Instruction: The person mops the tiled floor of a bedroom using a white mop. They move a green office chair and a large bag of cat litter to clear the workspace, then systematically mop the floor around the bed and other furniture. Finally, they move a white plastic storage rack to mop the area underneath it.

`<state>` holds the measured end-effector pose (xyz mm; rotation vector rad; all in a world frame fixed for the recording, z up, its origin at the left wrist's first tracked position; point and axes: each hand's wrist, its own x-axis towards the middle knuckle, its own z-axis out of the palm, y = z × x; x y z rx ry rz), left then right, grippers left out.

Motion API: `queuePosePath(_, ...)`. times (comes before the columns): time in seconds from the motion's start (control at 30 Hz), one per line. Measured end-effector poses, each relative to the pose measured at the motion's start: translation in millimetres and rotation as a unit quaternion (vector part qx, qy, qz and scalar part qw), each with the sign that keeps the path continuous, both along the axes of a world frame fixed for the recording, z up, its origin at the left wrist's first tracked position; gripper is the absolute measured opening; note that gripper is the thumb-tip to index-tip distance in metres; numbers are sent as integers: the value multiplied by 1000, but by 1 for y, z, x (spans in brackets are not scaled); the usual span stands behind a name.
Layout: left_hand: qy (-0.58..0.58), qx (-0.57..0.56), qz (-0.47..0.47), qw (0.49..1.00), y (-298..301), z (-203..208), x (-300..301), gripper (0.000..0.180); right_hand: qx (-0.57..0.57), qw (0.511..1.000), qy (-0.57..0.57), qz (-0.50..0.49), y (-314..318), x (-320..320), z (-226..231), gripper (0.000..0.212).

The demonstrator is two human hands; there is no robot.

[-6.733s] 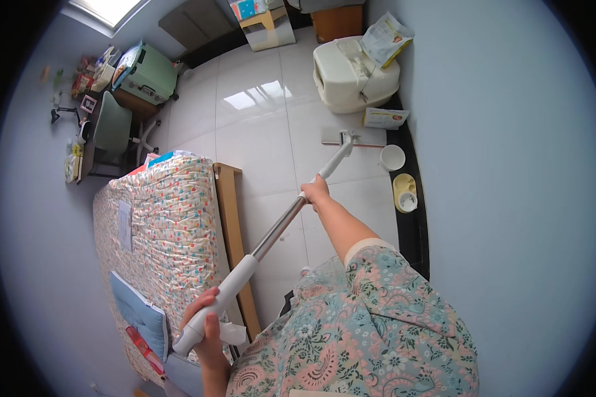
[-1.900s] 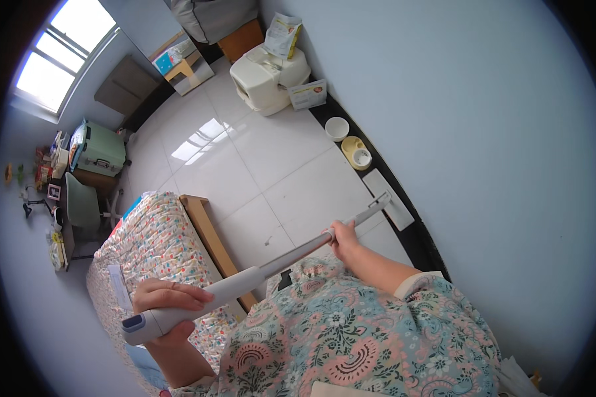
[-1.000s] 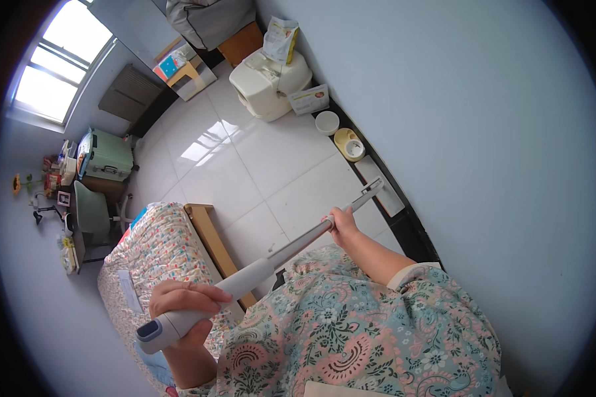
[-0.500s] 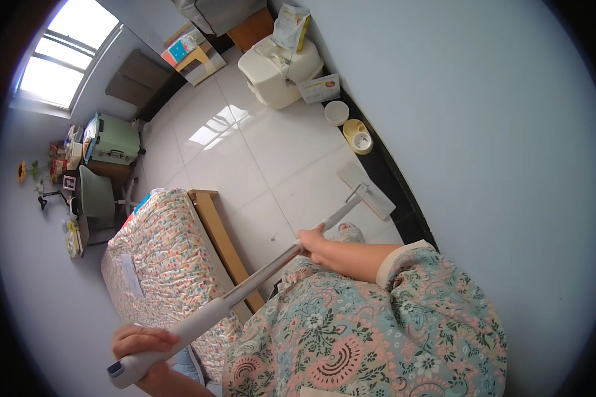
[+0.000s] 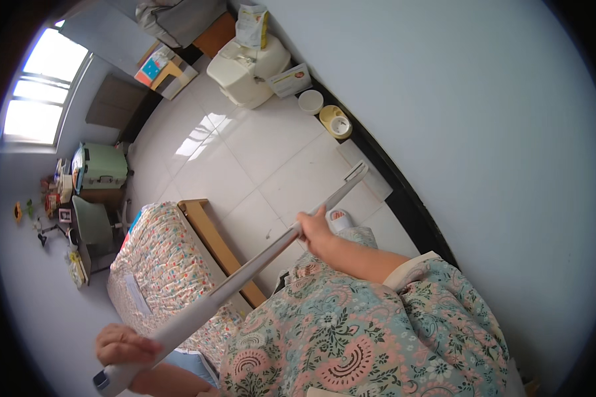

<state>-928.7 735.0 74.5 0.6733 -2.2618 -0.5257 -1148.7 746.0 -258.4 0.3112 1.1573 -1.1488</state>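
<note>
Mop slants through left hand and outstretched right hand

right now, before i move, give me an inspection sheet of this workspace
Surface: glossy pale tiled floor, bright reflections; small unidentified speck on it
Job's things: mop, flat head by the dark wall-side strip
Clutter: white bowl, yellow dish; bag beside white box
Hands: left hand grips the mop's top end; right hand grips lower down
Cables: nothing seen
Surroundings: bed left, chair and green suitcase beyond; wall right
</note>
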Motion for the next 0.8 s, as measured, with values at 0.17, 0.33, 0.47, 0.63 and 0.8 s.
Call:
queuePosePath(0.17,-51,153,12,987,-14,-45,-28,41,-63,982,-6,-178,0,-34,-59,98)
queuePosePath(0.33,-14,185,4,983,-23,-60,4,45,-64,980,21,-187,5,-13,-63,97)
queuePosePath(0.47,45,211,-23,976,-35,-82,12,46,-7,972,41,-229,37,-1,-61,97)
queuePosePath(0.63,14,271,-161,949,-18,-105,-31,38,-5,945,65,-321,125,-28,-99,85)
queuePosePath(0.8,-37,388,-300,871,26,-145,-76,23,105,892,106,-427,227,-50,-122,55)
